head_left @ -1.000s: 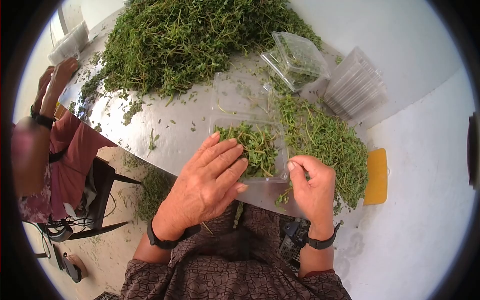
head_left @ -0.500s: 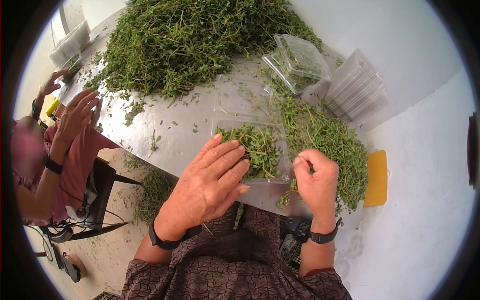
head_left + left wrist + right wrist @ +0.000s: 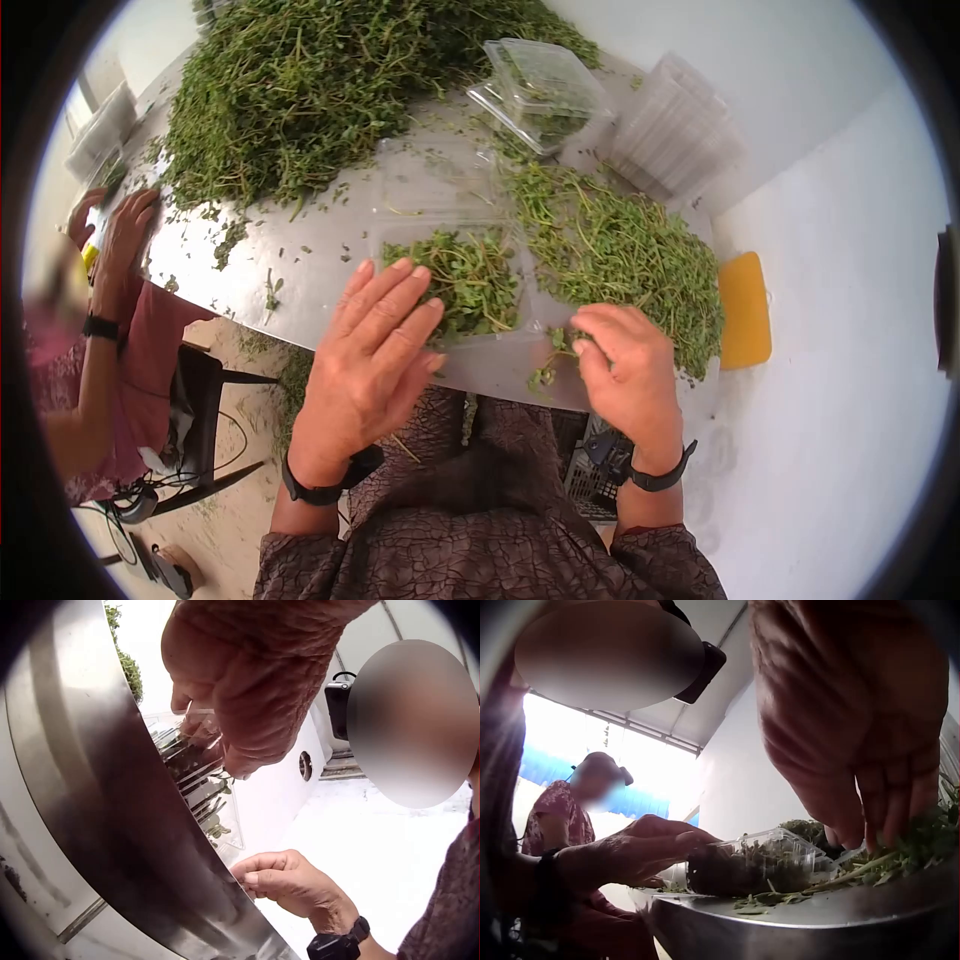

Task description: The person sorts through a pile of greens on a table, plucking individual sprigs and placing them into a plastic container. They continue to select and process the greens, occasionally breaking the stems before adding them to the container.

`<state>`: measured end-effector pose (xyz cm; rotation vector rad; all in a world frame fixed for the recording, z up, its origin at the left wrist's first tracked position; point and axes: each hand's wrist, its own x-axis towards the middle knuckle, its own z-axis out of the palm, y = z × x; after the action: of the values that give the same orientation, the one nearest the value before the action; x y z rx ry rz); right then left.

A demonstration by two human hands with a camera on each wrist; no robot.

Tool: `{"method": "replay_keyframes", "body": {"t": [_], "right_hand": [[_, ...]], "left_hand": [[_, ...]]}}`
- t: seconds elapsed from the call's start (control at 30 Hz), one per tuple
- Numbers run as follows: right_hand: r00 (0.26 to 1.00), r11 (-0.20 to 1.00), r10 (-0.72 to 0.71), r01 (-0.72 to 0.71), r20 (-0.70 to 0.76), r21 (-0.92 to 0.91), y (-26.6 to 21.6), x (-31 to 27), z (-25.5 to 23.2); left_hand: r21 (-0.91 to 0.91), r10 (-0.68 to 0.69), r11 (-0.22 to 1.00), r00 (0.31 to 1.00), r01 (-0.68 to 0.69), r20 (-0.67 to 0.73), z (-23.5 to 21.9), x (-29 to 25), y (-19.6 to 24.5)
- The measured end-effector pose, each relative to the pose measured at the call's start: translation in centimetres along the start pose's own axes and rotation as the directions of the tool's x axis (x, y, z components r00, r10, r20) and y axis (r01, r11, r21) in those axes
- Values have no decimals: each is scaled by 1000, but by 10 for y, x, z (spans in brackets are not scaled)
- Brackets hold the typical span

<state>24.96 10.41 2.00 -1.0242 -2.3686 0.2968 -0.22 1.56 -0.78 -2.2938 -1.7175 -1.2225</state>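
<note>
An open clear container holds leafy green sprigs. My left hand lies over its left side with fingers extended, the fingertips on the greens and rim; the left wrist view shows this hand from below against the clear plastic. My right hand is at the table edge right of the container, its fingers bent and spread from the thumb beside a small loose sprig. In the right wrist view its fingers point down at loose stems; no firm hold is visible.
A large heap of greens covers the back of the table; a smaller pile lies at right. Behind stand a filled clear box and stacked empty containers. Another person's hands are at the left edge. A yellow board is at right.
The head view has shifted, moving the table scene left and up. My right hand's fingers have spread from their tighter curl. The other person's raised hands have come down to the table edge.
</note>
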Motion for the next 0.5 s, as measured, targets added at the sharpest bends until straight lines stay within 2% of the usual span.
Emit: {"method": "replay_keyframes", "body": {"t": [0.1,0.23,0.3,0.43,0.5], "right_hand": [[997,997,-43,46,59,-61,-2,-9,-2],[997,993,-68,71,42,-91,-2,-13,2],[990,975,-142,144,24,-172,-1,-9,6],[992,965,-127,124,-2,-233,4,-4,13],[983,943,-181,172,-6,-285,6,-1,16]], "left_hand": [[5,4,1000,1000,-3,-15,2,-3,0],[36,3,999,1000,-2,-27,5,-5,3],[44,8,999,999,-6,-33,4,-6,5],[67,-4,998,999,7,-39,4,-8,8],[77,-7,997,999,10,-42,3,-10,9]]}}
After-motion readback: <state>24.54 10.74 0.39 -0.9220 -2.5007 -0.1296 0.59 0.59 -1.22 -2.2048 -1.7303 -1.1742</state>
